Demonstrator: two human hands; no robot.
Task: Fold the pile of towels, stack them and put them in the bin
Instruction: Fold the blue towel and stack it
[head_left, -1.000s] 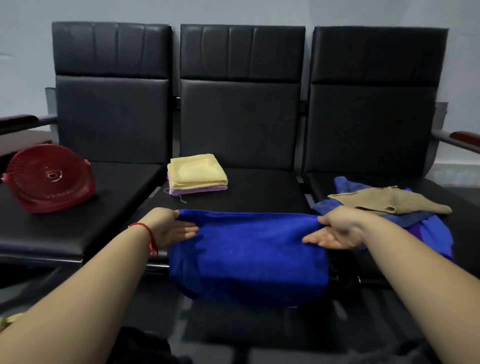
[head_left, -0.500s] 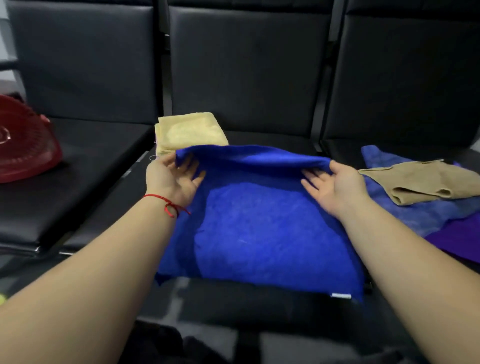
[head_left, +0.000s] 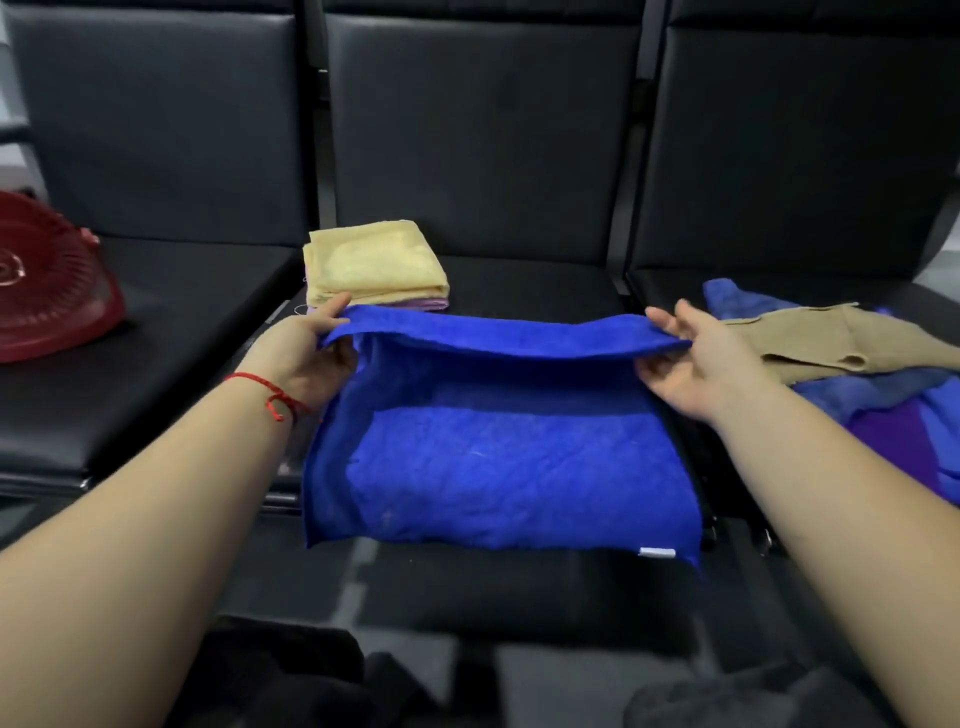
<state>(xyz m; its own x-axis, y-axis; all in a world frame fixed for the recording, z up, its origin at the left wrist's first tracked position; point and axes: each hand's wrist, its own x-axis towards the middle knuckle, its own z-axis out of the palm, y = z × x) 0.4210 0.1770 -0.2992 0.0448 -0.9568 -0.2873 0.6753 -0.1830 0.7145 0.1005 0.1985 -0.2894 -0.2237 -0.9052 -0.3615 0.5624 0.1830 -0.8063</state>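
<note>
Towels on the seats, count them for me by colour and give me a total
Blue: 2, the blue towel in both hands and a lighter blue one in the pile
Yellow: 1
Lilac: 1, under the yellow
Tan: 1
Purple: 1
Total: 6 visible

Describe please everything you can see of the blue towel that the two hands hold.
The blue towel is bright royal blue, of soft, fuzzy cloth. Its lower part lies flat on the middle black seat, the near edge hanging over the seat's front. A small white tag sits at its near right corner. The far edge is lifted off the seat: the left hand pinches its left end, the right hand its right end. It is partly folded.
</note>
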